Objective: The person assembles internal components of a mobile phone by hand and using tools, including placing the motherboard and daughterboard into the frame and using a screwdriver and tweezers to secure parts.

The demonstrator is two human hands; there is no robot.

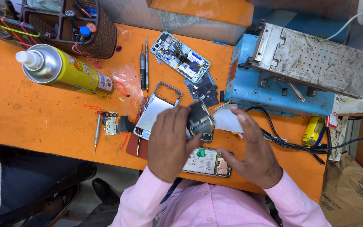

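My left hand (169,143) grips a small dark phone part (200,119) above the orange bench. My right hand (255,151) holds a white tissue (227,120) against that part, fingers curled around it. Under both hands lies an opened phone (206,162) with its battery and board showing. A silver phone frame (157,107) lies just left of the held part, partly hidden by my left hand.
Another opened phone (181,56) and dark shields (202,90) lie behind. Two screwdrivers (144,63), a small board (111,122), a screwdriver (98,131), a yellow spray can (64,69), a brown tool caddy (80,25) and a blue heating machine (282,80) surround them. Black cables (290,141) run right.
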